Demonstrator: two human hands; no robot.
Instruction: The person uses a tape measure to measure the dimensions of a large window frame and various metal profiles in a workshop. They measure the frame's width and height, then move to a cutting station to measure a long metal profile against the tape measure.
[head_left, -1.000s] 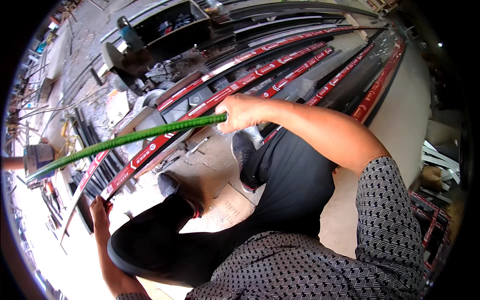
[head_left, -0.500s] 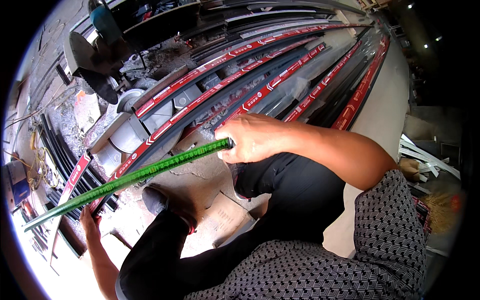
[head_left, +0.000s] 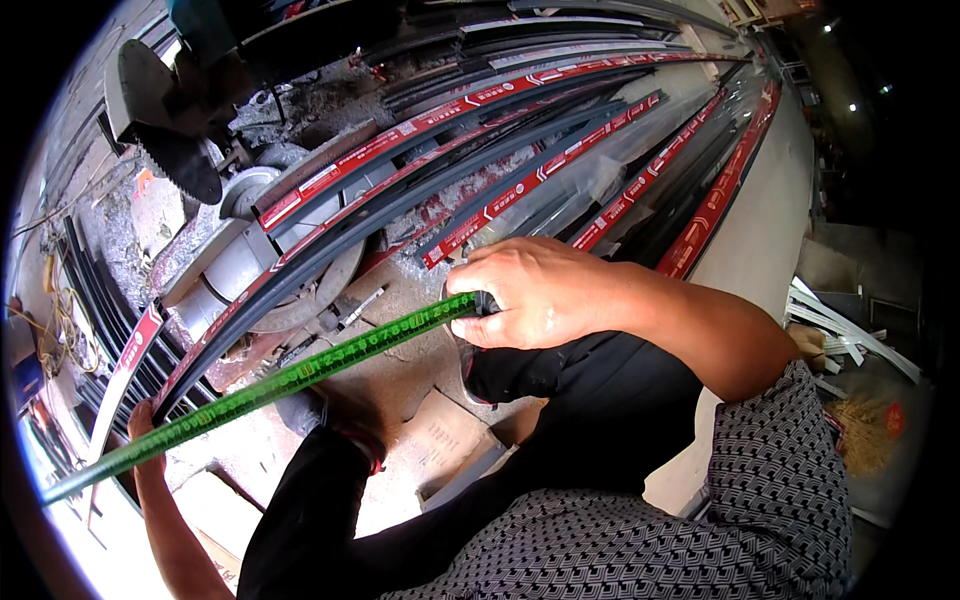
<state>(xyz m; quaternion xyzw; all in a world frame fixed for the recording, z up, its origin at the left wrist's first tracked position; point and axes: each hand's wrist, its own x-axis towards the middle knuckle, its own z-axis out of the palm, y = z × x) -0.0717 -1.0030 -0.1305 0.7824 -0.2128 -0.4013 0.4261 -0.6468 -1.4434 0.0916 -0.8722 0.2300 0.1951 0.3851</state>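
In my right hand, closed at the middle of the view, is a tape measure, its small dark case mostly covered by my fingers. The green tape blade runs out from it to the lower left, and its far end reaches the dim rim of the view. At the lower left my left hand grips the near end of a long dark profile strip with a red film band. The blade crosses in front of this hand and hides part of its fingers.
A toothed saw blade on a cutting machine stands at the upper left, its metal base under the strips. More red-banded profiles fan out to the upper right. Flattened cardboard lies by my feet; white offcuts lie at right.
My left hand has moved left and slightly up with the strip's end, and the strip has turned, showing more dark side. My right hand has shifted slightly right and down with the tape measure.
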